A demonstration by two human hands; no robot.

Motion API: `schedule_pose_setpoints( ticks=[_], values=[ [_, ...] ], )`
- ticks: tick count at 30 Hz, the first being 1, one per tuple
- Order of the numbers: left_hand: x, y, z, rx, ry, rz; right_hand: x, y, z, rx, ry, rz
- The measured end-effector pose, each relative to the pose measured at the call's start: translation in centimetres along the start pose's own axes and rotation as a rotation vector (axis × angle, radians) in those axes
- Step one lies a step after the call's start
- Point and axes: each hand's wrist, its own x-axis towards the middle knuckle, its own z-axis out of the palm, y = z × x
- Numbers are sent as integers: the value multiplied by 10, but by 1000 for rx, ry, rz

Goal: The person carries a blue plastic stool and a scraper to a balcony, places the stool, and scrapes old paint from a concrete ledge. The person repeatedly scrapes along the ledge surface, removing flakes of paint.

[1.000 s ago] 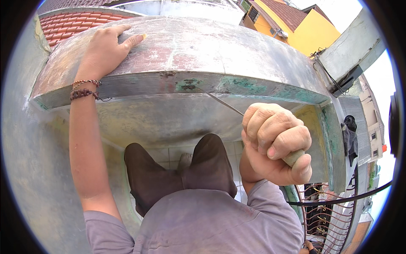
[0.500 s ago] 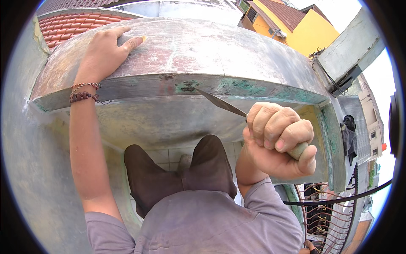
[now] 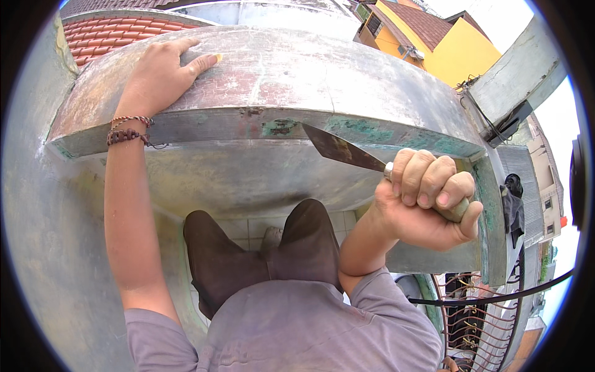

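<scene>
the right hand (image 3: 424, 201) covers much of the scraper handle (image 3: 457, 211) (the shirt (image 3: 316, 325) is cut off below).

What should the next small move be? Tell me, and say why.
Probably, the right hand should bring the scraper left, onto the dark green patch along the front edge of the ledge. Its tip appears just right of that patch, the right hand is closed around it, and the left hand rests on the ledge's top.

From close above the mauve-grey cloth shirt (image 3: 297, 328) near me, the one head-worn fisheye view looks steeply down and forward, across the scuffed grey, green-flecked ledge (image 3: 291, 71).
</scene>
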Motion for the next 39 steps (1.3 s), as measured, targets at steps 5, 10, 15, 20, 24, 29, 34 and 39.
schedule_pose_setpoints(
  ticks=[5,10,15,20,24,29,34,39],
  values=[
    [1,-4,1,-26,-6,12,5,-3,-1,-41,14,10],
    [3,-5,4,-13,16,19,-1,-3,14,-137,5,-33],
    [0,-3,1,-20,14,5,4,-9,-1,-34,-6,-37],
    [1,-6,2,13,8,1,2,-7,4,-84,7,-17],
    [1,-3,3,-13,7,17,-4,2,12,-92,7,-20],
    [0,-5,4,-11,5,-10,0,-7,-1,-12,39,-30],
    [3,-7,5,-7,2,12,-1,-3,19,-144,34,-18],
    [1,-2,0,-14,13,24,-1,-1,4,-38,13,-8]
  ],
)
